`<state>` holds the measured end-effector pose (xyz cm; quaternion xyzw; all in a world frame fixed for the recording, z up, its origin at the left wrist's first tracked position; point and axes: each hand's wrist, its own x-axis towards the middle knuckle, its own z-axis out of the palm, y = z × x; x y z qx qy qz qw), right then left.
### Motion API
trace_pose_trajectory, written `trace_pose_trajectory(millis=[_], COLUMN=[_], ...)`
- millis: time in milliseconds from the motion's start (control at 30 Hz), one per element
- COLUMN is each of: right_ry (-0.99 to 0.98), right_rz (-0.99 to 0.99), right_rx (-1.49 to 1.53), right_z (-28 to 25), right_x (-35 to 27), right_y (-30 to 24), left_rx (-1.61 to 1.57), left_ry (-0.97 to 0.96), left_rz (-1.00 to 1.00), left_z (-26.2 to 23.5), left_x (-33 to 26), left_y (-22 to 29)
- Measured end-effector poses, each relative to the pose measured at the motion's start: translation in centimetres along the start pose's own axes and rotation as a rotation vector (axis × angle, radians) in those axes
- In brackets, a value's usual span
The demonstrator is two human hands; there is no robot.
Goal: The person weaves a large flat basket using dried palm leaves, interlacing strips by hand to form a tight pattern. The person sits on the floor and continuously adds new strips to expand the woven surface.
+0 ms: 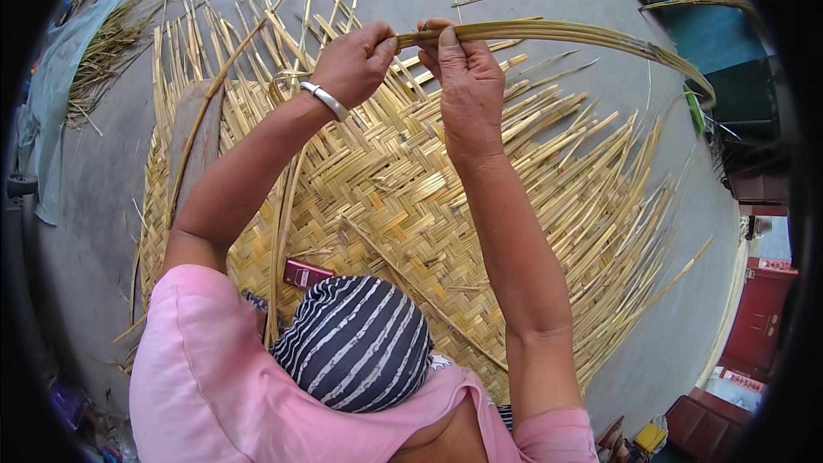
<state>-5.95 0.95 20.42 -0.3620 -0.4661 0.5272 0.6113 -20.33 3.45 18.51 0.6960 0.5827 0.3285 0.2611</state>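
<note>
Raised above a half-woven mat, both my hands grip one long, split reed strip. My left hand, with a white bangle at the wrist, is closed in a fist around it. Close beside it, my right hand pinches the strip between thumb and fingers. From there the strip arcs to the right and bends down at its far end. Beneath lies the woven mat in a zigzag pattern, its loose reed ends fanning out at the far and right edges.
A flat wooden board and loose reed stalks rest on the mat's left part. A small pink device lies near striped dark cloth. Reed bundles lie at the far left by a pale blue sheet. Red cabinets stand right.
</note>
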Motion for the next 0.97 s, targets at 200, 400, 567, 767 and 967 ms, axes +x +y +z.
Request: trace_pose_trajectory(millis=[200, 400, 567, 767, 967], right_ry=[0.062, 0.046, 0.101, 0.127, 0.094], right_rz=[-0.169, 0.060, 0.136, 0.152, 0.132], right_rx=[-0.085, 0.347, 0.520, 0.411, 0.429], right_z=[0.8, 0.5, -1.0, -3.0, -2.1], right_x=[-1.6, -2.5, -2.6, -1.4, -2.7], right_y=[1.5, 0.6, 0.2, -0.4, 0.6], left_rx=[-0.257, -0.749, -0.886, -0.451, -0.076], left_ry=[0.030, -0.194, -0.310, -0.254, -0.068], left_rz=[-0.016, -0.205, -0.253, 0.124, 0.140], left_z=[1.4, 0.0, -1.0, 0.7, 1.2], left_x=[0.7, -0.1, -0.8, -3.4, -3.6], left_y=[-1.4, -0.1, 0.1, 1.3, 0.9])
